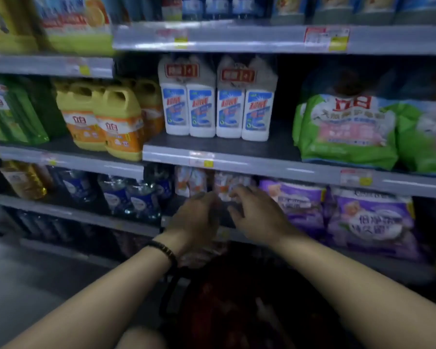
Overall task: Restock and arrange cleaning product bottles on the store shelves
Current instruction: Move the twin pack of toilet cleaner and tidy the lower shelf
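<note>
the right hand [256, 215] is reaching, fingers loosely spread, toward the white-and-orange packs [190, 181]. the left hand [199, 217] is hovering beside it; grip unclear.

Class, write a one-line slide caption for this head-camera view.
Left hand and right hand reach toward orange-and-white packs shelved below twin-packed white bottles.

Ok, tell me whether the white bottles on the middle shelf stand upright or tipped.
Upright: the four white bottles stand on their bases on the shelf, caps up, labels facing out.
</note>
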